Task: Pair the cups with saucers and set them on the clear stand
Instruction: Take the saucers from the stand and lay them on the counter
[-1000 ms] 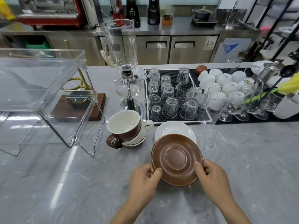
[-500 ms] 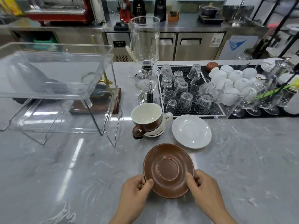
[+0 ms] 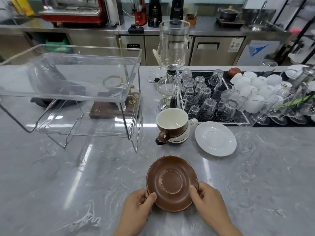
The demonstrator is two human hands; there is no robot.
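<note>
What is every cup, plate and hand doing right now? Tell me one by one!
brown saucer: right side up, held at its near rim by both hands.
left hand: pinching the saucer's left edge.
right hand: pinching the saucer's right edge.
white saucer: lying flat on the counter, nothing on it.
brown cup: upright, empty, stacked on another cup.
clear stand: standing, nothing on its shelves.
glasses: upside down on the black mat.

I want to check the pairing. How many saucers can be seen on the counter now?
2. The brown saucer is near the front, held by the left hand and right hand. The white saucer lies right of the stacked cups.
</note>
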